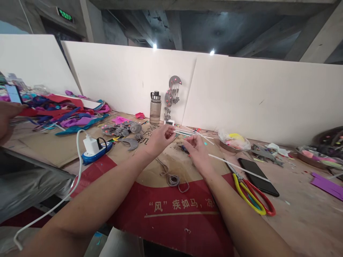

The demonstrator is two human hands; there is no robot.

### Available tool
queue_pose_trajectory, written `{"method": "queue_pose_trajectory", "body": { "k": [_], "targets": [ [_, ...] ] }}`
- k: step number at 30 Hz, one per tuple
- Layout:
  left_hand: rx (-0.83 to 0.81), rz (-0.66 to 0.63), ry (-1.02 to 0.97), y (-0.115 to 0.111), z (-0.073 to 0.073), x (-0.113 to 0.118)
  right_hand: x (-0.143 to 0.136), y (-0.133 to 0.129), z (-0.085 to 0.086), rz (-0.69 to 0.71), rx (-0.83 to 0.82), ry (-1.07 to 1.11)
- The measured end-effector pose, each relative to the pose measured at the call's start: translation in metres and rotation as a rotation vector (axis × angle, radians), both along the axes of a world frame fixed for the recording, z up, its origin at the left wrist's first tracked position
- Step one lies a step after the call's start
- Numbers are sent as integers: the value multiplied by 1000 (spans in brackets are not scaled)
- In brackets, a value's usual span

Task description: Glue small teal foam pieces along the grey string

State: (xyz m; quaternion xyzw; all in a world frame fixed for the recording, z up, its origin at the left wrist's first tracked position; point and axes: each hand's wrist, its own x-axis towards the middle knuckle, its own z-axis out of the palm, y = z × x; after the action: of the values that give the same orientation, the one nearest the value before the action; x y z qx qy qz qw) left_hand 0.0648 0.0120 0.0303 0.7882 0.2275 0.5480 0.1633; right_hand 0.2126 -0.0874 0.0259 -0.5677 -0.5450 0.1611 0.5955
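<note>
White sticks [230,163], at least three, show near two hands [162,138] [197,148], fingers [169,128] bent, grip unclear.

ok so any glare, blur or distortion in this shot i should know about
Head view: two small lights glare against the dim ceiling; head view: wide-angle distortion, with the forearms looking stretched toward the bottom corners; head view: the small dark piece by the right hand is too soft to identify, while large characters on the red cardboard stay readable.
</note>
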Motion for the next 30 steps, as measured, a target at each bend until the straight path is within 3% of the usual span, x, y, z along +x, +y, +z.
{"method": "queue_pose_trajectory", "body": {
  "k": [2, 5, 8, 13, 19, 24, 30],
  "targets": [
    [105, 38, 74, -3, 1, 0, -16, 3, 0, 145, 28, 261],
    [224, 56, 169, -9, 2, 1, -29, 7, -3, 258, 33, 517],
    [169, 67, 159, -15, 3, 2, -29, 7, -4, 280, 35, 606],
    [-143, 21, 56, -18, 2, 7, -20, 4, -2, 178, -23, 436],
    [-471, -245, -44, -18, -1, 12, -13, 4, -2, -34, 57, 26],
    [-609, -437, -99, -21, 0, 14, -9, 2, -1, -72, 83, -25],
    [-656, -506, -81, -26, 5, 11, -8, 0, 1, -97, 74, -28]
  ]
}}
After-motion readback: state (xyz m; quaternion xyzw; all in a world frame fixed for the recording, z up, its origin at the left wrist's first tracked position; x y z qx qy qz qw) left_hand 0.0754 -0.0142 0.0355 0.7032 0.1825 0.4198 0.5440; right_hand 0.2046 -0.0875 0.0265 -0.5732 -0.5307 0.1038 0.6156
